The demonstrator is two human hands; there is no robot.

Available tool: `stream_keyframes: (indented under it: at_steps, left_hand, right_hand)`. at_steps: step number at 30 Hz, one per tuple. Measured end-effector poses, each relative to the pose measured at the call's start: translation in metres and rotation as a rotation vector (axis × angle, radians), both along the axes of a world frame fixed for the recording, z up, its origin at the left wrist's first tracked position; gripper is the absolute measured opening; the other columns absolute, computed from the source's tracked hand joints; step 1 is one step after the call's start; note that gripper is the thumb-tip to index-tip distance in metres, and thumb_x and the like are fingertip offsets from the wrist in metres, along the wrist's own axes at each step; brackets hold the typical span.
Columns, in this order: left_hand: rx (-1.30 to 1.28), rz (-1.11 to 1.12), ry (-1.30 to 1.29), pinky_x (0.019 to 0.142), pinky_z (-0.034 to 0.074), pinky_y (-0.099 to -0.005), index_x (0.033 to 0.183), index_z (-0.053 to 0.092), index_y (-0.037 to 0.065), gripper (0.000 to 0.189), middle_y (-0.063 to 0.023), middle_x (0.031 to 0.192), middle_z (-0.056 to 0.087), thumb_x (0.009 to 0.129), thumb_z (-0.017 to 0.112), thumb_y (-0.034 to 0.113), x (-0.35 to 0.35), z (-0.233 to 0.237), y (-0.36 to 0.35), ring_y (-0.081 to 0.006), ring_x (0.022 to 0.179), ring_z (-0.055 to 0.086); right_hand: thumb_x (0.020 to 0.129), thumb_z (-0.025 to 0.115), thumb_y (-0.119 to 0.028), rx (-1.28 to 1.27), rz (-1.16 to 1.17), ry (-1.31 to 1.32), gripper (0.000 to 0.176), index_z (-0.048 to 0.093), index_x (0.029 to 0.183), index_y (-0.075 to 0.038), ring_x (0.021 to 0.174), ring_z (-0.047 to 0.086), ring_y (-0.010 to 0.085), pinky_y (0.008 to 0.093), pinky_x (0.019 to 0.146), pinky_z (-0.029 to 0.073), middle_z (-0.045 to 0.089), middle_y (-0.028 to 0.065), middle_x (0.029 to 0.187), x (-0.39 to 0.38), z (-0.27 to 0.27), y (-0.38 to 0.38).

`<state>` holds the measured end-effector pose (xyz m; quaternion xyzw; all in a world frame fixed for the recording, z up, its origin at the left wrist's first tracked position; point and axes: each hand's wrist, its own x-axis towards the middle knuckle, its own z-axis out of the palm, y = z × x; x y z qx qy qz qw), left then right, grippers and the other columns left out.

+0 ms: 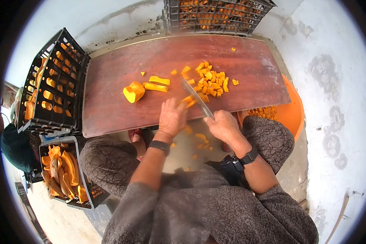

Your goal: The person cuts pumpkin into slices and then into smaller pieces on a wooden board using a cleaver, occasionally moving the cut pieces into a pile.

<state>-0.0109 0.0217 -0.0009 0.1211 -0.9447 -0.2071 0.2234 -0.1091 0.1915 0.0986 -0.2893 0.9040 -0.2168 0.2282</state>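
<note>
My right hand [227, 129] is wrapped around the handle of a knife [197, 96], its long blade slanting up and left over the reddish-brown board. Beside the blade, my left hand [173, 118] presses its bent fingertips on a strip of orange pumpkin [188, 100]; the fingers are slightly blurred. A heap of diced pumpkin [213, 83] lies just right of the blade. Left of the knife rest two cut pumpkin strips [158, 80] and a thick pumpkin chunk [133, 92].
The board [110, 69] spans my knees. Pumpkin pieces fill a black crate [55, 85] at its left, another crate [215, 28] behind, and a lower-left crate [94, 189]. An orange tub [297, 107] at right holds diced pieces. Scraps [201, 138] litter the floor.
</note>
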Motion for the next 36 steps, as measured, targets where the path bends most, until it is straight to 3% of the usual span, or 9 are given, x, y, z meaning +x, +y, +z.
stream_keyframes:
  at_steps: [5, 9, 15, 21, 27, 29, 32, 36]
  left_hand:
    - [-0.085, 0.086, 0.048, 0.104, 0.035, -0.0517, 0.113, 0.065, 0.006, 0.033, -0.0181, 0.141, 0.045, 0.083, 0.069, 0.017, -0.004, 0.005, 0.004, -0.0370, 0.127, 0.045]
    - [-0.092, 0.087, 0.034, 0.109, 0.031, -0.0516, 0.116, 0.064, 0.006, 0.035, -0.0146, 0.146, 0.043, 0.084, 0.068, 0.019, -0.005, 0.004, 0.003, -0.0355, 0.133, 0.041]
    - [-0.111, 0.056, 0.028, 0.106, 0.032, -0.0492, 0.123, 0.063, 0.008, 0.039, -0.0111, 0.138, 0.049, 0.085, 0.066, 0.019, -0.006, 0.002, 0.002, -0.0306, 0.129, 0.045]
    - [-0.112, 0.074, -0.041, 0.095, 0.037, -0.0457, 0.128, 0.063, 0.011, 0.042, -0.0101, 0.123, 0.056, 0.087, 0.065, 0.018, -0.007, 0.007, 0.005, -0.0290, 0.109, 0.053]
    - [0.030, 0.071, -0.009, 0.087, 0.039, -0.0425, 0.117, 0.070, 0.008, 0.031, -0.0107, 0.107, 0.061, 0.088, 0.063, 0.017, -0.013, 0.017, -0.004, -0.0298, 0.099, 0.055]
    - [0.036, 0.096, 0.115, 0.076, 0.043, -0.0476, 0.102, 0.072, 0.012, 0.021, -0.0135, 0.091, 0.061, 0.084, 0.062, 0.013, -0.017, 0.011, -0.009, -0.0357, 0.089, 0.057]
    - [0.256, 0.125, 0.154, 0.075, 0.048, -0.0508, 0.098, 0.072, 0.009, 0.019, -0.0168, 0.090, 0.063, 0.082, 0.062, 0.009, -0.024, -0.003, -0.018, -0.0421, 0.086, 0.060]
    - [0.249, 0.150, 0.077, 0.082, 0.054, -0.0412, 0.091, 0.073, 0.003, 0.015, -0.0151, 0.093, 0.067, 0.081, 0.062, 0.003, -0.030, 0.006, -0.021, -0.0358, 0.091, 0.066]
  right_hand:
    - [0.088, 0.064, -0.033, 0.033, 0.016, 0.031, 0.040, 0.068, 0.086, 0.006, 0.084, 0.066, 0.0448, 0.0491, 0.077, 0.051, 0.066, 0.0293, 0.082, -0.002, -0.001, 0.000]
    - [0.089, 0.064, -0.034, 0.058, 0.024, 0.017, 0.041, 0.068, 0.086, 0.007, 0.086, 0.065, 0.0460, 0.0496, 0.078, 0.051, 0.066, 0.0301, 0.084, -0.003, -0.001, -0.001]
    - [0.089, 0.064, -0.035, 0.070, 0.022, 0.026, 0.043, 0.068, 0.084, 0.007, 0.089, 0.065, 0.0468, 0.0506, 0.080, 0.050, 0.065, 0.0313, 0.086, -0.002, 0.002, -0.003]
    - [0.089, 0.064, -0.034, 0.080, 0.014, 0.032, 0.042, 0.068, 0.085, 0.008, 0.091, 0.065, 0.0470, 0.0506, 0.083, 0.050, 0.065, 0.0317, 0.088, 0.000, 0.002, -0.003]
    - [0.089, 0.064, -0.033, 0.077, 0.009, -0.005, 0.042, 0.069, 0.086, 0.008, 0.093, 0.065, 0.0471, 0.0505, 0.085, 0.050, 0.065, 0.0324, 0.091, 0.000, 0.004, -0.004]
    - [0.090, 0.064, -0.034, 0.078, 0.012, -0.010, 0.043, 0.069, 0.087, 0.009, 0.093, 0.064, 0.0475, 0.0507, 0.085, 0.050, 0.065, 0.0325, 0.092, 0.000, 0.004, -0.003]
    - [0.090, 0.063, -0.034, 0.106, 0.025, -0.019, 0.044, 0.069, 0.089, 0.009, 0.095, 0.064, 0.0476, 0.0508, 0.086, 0.049, 0.065, 0.0327, 0.093, -0.002, 0.004, -0.004]
    - [0.091, 0.063, -0.035, 0.109, 0.002, -0.026, 0.044, 0.069, 0.093, 0.009, 0.097, 0.064, 0.0472, 0.0506, 0.087, 0.049, 0.066, 0.0329, 0.096, -0.003, 0.003, -0.005]
